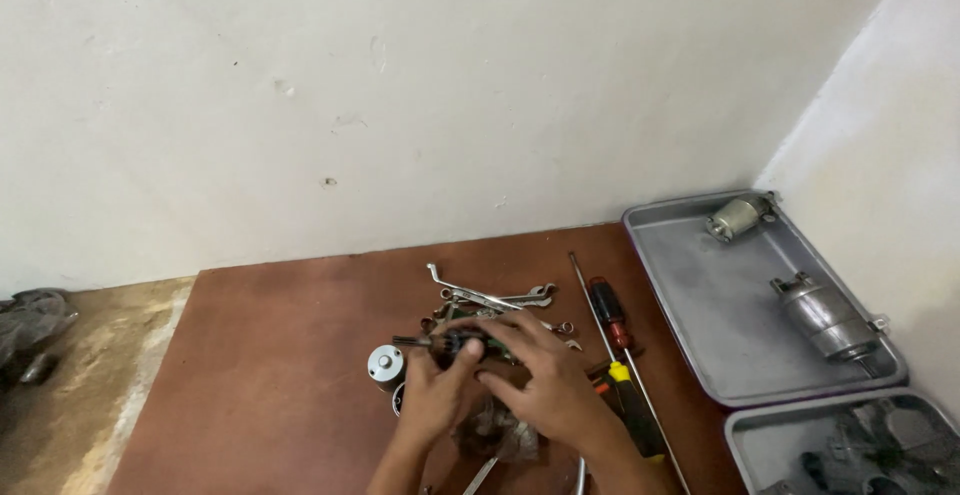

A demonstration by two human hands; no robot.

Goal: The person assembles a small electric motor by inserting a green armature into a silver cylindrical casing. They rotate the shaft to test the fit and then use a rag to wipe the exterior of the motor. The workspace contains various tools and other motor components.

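Both of my hands meet over a small dark motor part with a thin shaft [447, 342] sticking out to the left. My left hand [432, 392] grips it from below with the thumb on top. My right hand [540, 380] closes over its right end. Under and behind my hands lies a heap of silver wrenches [490, 300] on the brown board [270, 355]. A short silver cylinder [385, 363] stands just left of my left hand.
Two long screwdrivers, one with a red-black handle [610, 315] and one yellow-black [632, 405], lie right of my hands. A grey metal tray [720, 305] holds two motor bodies [825, 317]. A second tray [800, 445] at bottom right holds more parts. White walls close off the back and right.
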